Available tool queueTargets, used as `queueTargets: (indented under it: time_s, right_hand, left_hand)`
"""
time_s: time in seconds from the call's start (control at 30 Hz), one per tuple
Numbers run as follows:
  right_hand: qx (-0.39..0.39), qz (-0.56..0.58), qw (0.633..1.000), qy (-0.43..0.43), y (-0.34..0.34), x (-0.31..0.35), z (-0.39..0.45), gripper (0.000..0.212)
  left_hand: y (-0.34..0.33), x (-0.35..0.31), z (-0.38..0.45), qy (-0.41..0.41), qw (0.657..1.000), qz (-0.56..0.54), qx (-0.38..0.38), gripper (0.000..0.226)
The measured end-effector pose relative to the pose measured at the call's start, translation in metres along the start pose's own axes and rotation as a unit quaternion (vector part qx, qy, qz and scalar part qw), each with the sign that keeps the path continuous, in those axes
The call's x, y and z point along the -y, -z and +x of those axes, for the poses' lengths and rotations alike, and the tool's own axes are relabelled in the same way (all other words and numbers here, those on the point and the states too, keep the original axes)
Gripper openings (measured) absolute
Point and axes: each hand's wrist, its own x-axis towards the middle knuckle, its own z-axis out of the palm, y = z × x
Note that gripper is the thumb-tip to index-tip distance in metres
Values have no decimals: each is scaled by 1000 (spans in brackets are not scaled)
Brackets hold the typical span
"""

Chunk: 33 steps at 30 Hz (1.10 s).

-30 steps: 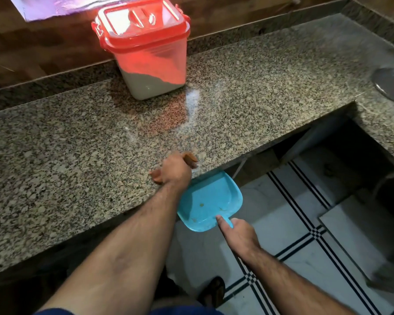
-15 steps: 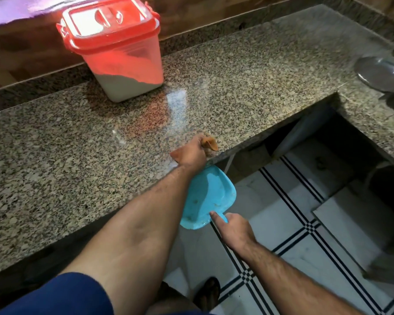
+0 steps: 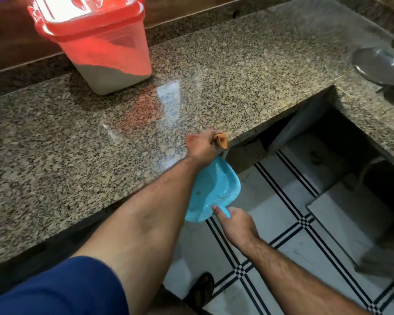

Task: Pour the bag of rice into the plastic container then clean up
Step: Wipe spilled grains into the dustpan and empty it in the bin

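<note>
A clear plastic container (image 3: 105,55) with a red lid stands closed at the back left of the granite counter (image 3: 237,71), rice filling its lower part. My left hand (image 3: 201,147) is closed on an orange cloth (image 3: 222,140) at the counter's front edge. Just below that edge my right hand (image 3: 236,222) grips the handle of a blue dustpan (image 3: 214,189), held under the cloth. A few specks lie in the pan.
A steel plate (image 3: 380,64) rests on the counter's right wing. Below the counter is an open gap and a white tiled floor (image 3: 305,235) with black lines. A sandalled foot (image 3: 201,289) shows at the bottom.
My left hand has slid the cloth to the right along the counter's front edge. The dustpan has followed beneath it. The view has shifted right.
</note>
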Motion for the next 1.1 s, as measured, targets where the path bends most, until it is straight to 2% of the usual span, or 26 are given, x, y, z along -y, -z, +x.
queueTargets:
  time_s: [0.17, 0.2, 0.27, 0.33, 0.4, 0.43, 0.5, 0.57, 0.63, 0.73, 0.87, 0.97, 1.03, 1.1]
  right_hand:
    - [23, -13, 1000, 12, -14, 12, -1, 63]
    - [31, -16, 999, 17, -17, 18, -3, 62]
    - [39, -7, 999, 19, -25, 31, -6, 59]
    - [39, -3, 999, 16, -31, 37, -7, 56]
    - [34, -9, 999, 16, -35, 38, -9, 56]
    - [32, -13, 999, 18, -36, 37, -9, 57]
    - [29, -24, 999, 23, -35, 36, -9, 60]
    - [31, -40, 998, 31, -33, 33, -6, 64]
    - [28, -49, 998, 34, -27, 29, -6, 66]
    - [15, -50, 998, 25, -19, 24, -6, 63]
    - [17, -46, 999, 14, -14, 18, -8, 62]
    - [22, -26, 999, 25, -10, 15, -10, 61]
    - [18, -26, 999, 29, -8, 12, -11, 63]
    - [8, -22, 999, 30, -6, 9, -12, 65]
  left_hand:
    - [51, 70, -34, 139, 985, -62, -79, 25]
    - [69, 80, -42, 167, 976, -98, -98, 22]
    - [105, 83, -62, 228, 942, -164, -186, 24]
    - [120, 86, -80, 256, 929, -102, -248, 27]
    - [104, 84, -97, 267, 931, -5, -247, 23]
    - [90, 78, -102, 260, 937, 14, -232, 18]
    - [63, 66, -93, 211, 961, -17, -176, 14]
    - [64, 41, -75, 179, 966, -151, -110, 19]
    - [75, 24, -50, 163, 946, -252, -120, 24]
    - [75, 18, -26, 189, 940, -230, -164, 23]
    - [18, 4, -18, 164, 976, -63, -125, 21]
    - [-3, -11, -9, 122, 980, -123, -94, 25]
    - [6, -20, -10, 103, 973, -166, -119, 22]
    - [24, -28, -25, 83, 970, -142, -176, 18]
